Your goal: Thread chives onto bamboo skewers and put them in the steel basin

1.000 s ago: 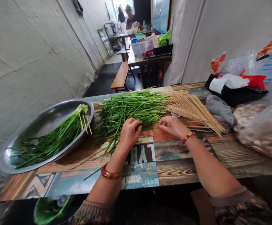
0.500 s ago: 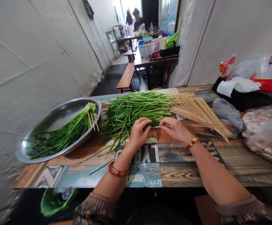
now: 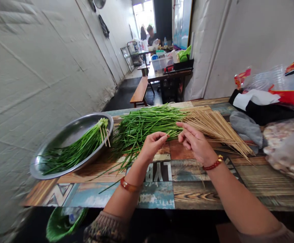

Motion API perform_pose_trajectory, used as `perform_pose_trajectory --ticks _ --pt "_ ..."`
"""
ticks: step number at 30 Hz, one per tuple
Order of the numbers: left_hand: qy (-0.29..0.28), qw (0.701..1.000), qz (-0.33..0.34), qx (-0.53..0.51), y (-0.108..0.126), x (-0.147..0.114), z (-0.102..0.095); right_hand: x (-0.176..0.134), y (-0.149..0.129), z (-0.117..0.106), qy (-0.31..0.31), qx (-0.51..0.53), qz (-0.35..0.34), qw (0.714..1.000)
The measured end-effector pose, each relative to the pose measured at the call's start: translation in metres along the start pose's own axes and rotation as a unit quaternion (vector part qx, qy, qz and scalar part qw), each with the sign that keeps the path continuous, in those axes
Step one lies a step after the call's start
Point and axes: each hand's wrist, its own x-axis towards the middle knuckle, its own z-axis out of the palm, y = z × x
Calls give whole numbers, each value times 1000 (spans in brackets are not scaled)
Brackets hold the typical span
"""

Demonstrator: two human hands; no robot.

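While long, glossy green stalks lie heaped mid-table, the left hand has thumb and fingertips pinched together before them; whether they grip anything is too small to tell. The right hand points its index finger, other fingers curled, a thin stick below its palm, the hold unclear. Slim bamboo skewers fan beyond. A shiny oval steel basin flanks the left, a bulging plastic bag the right; wood-patterned tabletop stretches to the straight front edge.
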Motion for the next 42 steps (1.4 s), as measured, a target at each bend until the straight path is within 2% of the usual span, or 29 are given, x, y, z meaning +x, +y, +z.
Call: perform_pose_trajectory --ticks 3,7,9,12,14,26,30,35,42 --pt "13 999 -11 -37 -3 2 0 -4 2 9 -15 44 36 998" --pt "54 997 -27 -42 -13 3 -9 -4 18 23 -32 -9 59 998" --pt "65 996 -21 -53 -16 2 -14 -3 27 27 -26 -78 8 997" --pt "63 995 -15 -71 -16 -1 -18 -2 37 29 -10 -199 -92 976" --pt "56 995 -19 -76 -15 -2 -18 -3 40 30 -2 -237 -120 964" --pt "29 991 -39 -122 -8 -6 -8 -8 31 28 30 -235 -99 967" --pt "18 988 -47 -148 -8 -6 -5 -9 28 25 20 -237 -81 968" --pt "9 983 -57 -174 -8 -6 -4 -8 28 22 0 -281 -99 955" --pt "18 981 -74 -179 -11 -2 -5 -3 32 24 5 -278 -94 956"
